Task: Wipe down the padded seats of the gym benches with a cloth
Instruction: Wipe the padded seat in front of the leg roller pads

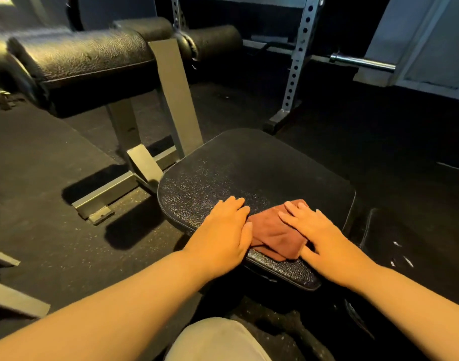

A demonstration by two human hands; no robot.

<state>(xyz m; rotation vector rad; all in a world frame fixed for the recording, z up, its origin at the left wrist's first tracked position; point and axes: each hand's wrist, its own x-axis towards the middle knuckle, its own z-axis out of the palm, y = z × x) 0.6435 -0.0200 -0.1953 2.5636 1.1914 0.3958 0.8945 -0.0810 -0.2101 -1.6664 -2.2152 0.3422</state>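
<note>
Pressing down with flat, straight fingers, the right hand (317,231) pins the rumpled reddish-brown cloth (275,234) against the black textured vinyl seat pad (252,170); nothing is pinched or curled around, the palm simply lies on the fabric. The left hand (224,231) rests open too, fingers spread on bare vinyl just beside the cloth, its thumb touching the cloth's left side. The cloth sits at the near edge of the pad, toward its near right corner, with a folded flap reaching close to the rim.

Risks, as I judge them: with only flat pressure, a sideways stroke could let the cloth bunch or slide out from under the palm, and this close to the near edge it could slip off onto the dark rubber floor (54,230). The far part of the pad lies well away from the cloth and could be skipped. The second black padded bench on a grey steel frame (88,58) stands apart to the left.
</note>
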